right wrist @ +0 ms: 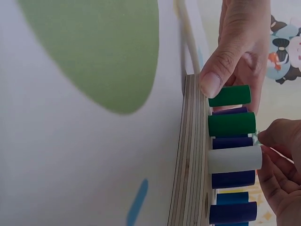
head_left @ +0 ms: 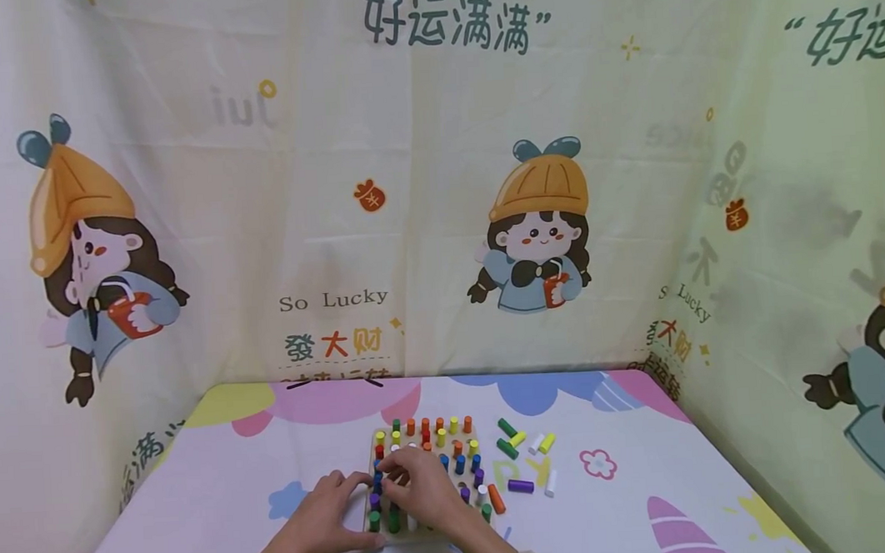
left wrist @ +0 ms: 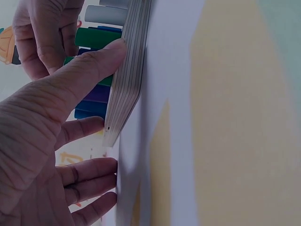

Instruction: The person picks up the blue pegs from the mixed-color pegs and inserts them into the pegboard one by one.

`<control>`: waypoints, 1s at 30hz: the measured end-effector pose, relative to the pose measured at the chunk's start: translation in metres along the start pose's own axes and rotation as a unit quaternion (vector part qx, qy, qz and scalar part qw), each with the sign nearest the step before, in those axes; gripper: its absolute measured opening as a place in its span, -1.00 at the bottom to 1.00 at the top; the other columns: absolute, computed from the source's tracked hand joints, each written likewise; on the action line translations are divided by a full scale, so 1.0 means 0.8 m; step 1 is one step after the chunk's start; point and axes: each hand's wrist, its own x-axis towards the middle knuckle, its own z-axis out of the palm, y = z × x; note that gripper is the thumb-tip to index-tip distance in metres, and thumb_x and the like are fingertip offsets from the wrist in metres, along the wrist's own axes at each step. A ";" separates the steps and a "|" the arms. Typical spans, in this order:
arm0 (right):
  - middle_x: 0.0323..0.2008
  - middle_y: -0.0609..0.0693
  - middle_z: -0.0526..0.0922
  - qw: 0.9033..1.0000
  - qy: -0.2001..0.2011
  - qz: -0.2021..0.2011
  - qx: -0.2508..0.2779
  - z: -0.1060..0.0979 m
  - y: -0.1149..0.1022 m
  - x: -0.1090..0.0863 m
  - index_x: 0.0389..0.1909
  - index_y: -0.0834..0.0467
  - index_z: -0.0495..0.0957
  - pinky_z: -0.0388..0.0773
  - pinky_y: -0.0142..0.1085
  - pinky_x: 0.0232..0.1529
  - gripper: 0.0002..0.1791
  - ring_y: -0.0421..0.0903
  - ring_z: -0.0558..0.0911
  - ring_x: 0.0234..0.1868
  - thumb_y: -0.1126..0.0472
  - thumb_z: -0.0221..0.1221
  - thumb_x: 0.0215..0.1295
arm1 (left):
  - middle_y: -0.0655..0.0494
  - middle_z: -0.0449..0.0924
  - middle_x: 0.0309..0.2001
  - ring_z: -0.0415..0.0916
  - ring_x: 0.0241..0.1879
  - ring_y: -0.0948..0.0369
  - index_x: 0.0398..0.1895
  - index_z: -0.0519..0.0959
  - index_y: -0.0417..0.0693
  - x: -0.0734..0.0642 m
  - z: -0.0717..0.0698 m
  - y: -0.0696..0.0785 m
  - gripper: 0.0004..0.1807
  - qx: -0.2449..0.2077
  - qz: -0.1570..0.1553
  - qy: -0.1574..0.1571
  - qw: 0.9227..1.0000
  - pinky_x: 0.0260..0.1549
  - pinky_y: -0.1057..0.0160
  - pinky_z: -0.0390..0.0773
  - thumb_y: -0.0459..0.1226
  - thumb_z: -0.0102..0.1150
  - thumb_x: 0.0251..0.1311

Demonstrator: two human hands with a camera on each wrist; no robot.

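A wooden pegboard (head_left: 434,541) lies on the table, set with rows of coloured pegs. My left hand (head_left: 316,517) holds its near left corner, thumb against the front edge and index finger at the left side. In the left wrist view, the thumb of the left hand (left wrist: 56,103) presses the layered board edge (left wrist: 129,70); the other fingers extend past the corner. Over the board's left part, my right hand (head_left: 423,486) has its fingers bent among blue pegs. From the right wrist, the right hand (right wrist: 284,165) shows behind a white peg (right wrist: 235,160); its fingertips' contact is hidden.
Right of the board lie loose pegs, among them a green peg (head_left: 506,428), a purple peg (head_left: 521,486), an orange peg (head_left: 497,499) and a white peg (head_left: 551,483). Patterned cloth (head_left: 440,226) hangs behind and beside the table (head_left: 613,518).
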 end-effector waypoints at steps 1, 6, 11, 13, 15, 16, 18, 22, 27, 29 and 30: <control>-0.22 -0.07 0.70 1.000 0.004 -0.004 0.006 -0.001 0.001 -0.001 -0.09 0.21 0.70 0.59 -0.51 -0.23 -0.85 -0.41 0.59 -0.29 0.34 0.29 0.35 | 0.04 0.39 -0.17 0.32 -0.18 0.07 0.26 0.51 0.06 0.000 0.000 0.000 -0.08 -0.001 -0.002 0.000 1.000 -0.14 -0.10 0.55 0.25 0.58 -0.17; -0.21 -0.04 0.74 0.999 0.023 -0.016 0.031 -0.006 0.003 -0.007 -0.08 0.23 0.69 0.61 -0.51 -0.22 -0.84 -0.41 0.62 -0.27 0.33 0.28 0.37 | 0.04 0.41 -0.15 0.33 -0.17 0.07 0.26 0.52 0.07 0.001 0.000 -0.001 -0.05 -0.001 -0.014 0.004 1.000 -0.07 -0.17 0.58 0.27 0.59 -0.22; -0.24 -0.07 0.75 0.998 0.047 -0.019 0.032 -0.017 0.003 -0.019 -0.10 0.22 0.70 0.63 -0.48 -0.22 -0.86 -0.40 0.62 -0.28 0.30 0.28 0.37 | 0.03 0.43 -0.12 0.35 -0.16 0.07 0.24 0.53 0.09 0.001 -0.001 0.000 -0.07 0.001 -0.022 0.005 1.000 -0.04 -0.21 0.57 0.28 0.59 -0.24; -0.24 -0.10 0.74 0.998 0.055 -0.021 0.033 -0.022 0.003 -0.025 -0.12 0.21 0.70 0.64 -0.46 -0.21 -0.87 -0.39 0.62 -0.28 0.29 0.29 0.37 | 0.03 0.44 -0.12 0.35 -0.16 0.07 0.23 0.54 0.10 0.001 -0.001 0.001 -0.07 0.000 -0.026 0.004 1.000 -0.03 -0.21 0.57 0.28 0.59 -0.24; -0.25 -0.13 0.73 0.997 0.062 -0.027 0.037 -0.027 0.003 -0.031 -0.14 0.21 0.70 0.65 -0.44 -0.21 -0.88 -0.39 0.63 -0.28 0.28 0.30 0.36 | 0.02 0.44 -0.13 0.36 -0.15 0.07 0.23 0.54 0.09 0.002 -0.001 0.001 -0.07 0.001 -0.032 0.003 0.999 -0.02 -0.22 0.58 0.28 0.60 -0.25; -0.26 -0.13 0.73 0.997 0.064 -0.028 0.041 -0.029 0.003 -0.034 -0.14 0.22 0.70 0.65 -0.44 -0.21 -0.88 -0.38 0.63 -0.27 0.28 0.30 0.36 | 0.01 0.44 -0.13 0.36 -0.15 0.06 0.22 0.54 0.09 0.002 -0.001 0.001 -0.07 0.003 -0.033 0.002 0.999 -0.02 -0.23 0.57 0.28 0.60 -0.25; -0.26 -0.13 0.73 0.996 0.070 -0.032 0.044 -0.034 0.003 -0.040 -0.15 0.22 0.69 0.65 -0.44 -0.22 -0.88 -0.37 0.64 -0.28 0.27 0.31 0.36 | 0.00 0.45 -0.12 0.37 -0.14 0.05 0.22 0.54 0.09 0.002 0.000 0.001 -0.06 0.006 -0.038 0.003 0.999 0.00 -0.25 0.57 0.29 0.60 -0.26; -0.27 -0.14 0.73 0.995 0.087 -0.034 0.039 -0.045 0.005 -0.053 -0.16 0.20 0.69 0.65 -0.41 -0.25 -0.89 -0.36 0.64 -0.30 0.25 0.30 0.37 | 0.01 0.45 -0.10 0.37 -0.13 0.04 0.22 0.54 0.11 0.003 0.004 -0.001 -0.06 0.008 -0.040 0.006 0.999 0.00 -0.25 0.56 0.30 0.60 -0.28; -0.27 -0.16 0.71 0.994 0.106 -0.022 0.033 -0.061 0.015 -0.074 -0.16 0.17 0.69 0.65 -0.40 -0.29 -0.89 -0.35 0.62 -0.32 0.21 0.28 0.40 | 0.03 0.44 -0.10 0.36 -0.12 0.05 0.21 0.55 0.11 0.005 0.006 0.001 -0.07 0.007 -0.043 0.002 0.999 0.01 -0.25 0.56 0.28 0.61 -0.28; -0.26 -0.14 0.71 0.993 0.113 -0.020 0.032 -0.069 0.022 -0.083 -0.16 0.17 0.69 0.65 -0.39 -0.29 -0.88 -0.34 0.63 -0.32 0.21 0.28 0.41 | 0.03 0.45 -0.10 0.36 -0.11 0.04 0.21 0.55 0.10 0.006 0.006 0.004 -0.08 0.003 -0.048 -0.002 0.999 0.03 -0.27 0.55 0.25 0.62 -0.27; -0.25 -0.13 0.71 0.993 0.115 -0.017 0.032 -0.073 0.025 -0.087 -0.15 0.17 0.69 0.65 -0.39 -0.29 -0.87 -0.33 0.63 -0.31 0.20 0.27 0.42 | 0.02 0.45 -0.10 0.36 -0.10 0.03 0.21 0.55 0.09 0.006 0.006 0.006 -0.09 0.001 -0.051 -0.004 0.999 0.03 -0.27 0.55 0.24 0.62 -0.27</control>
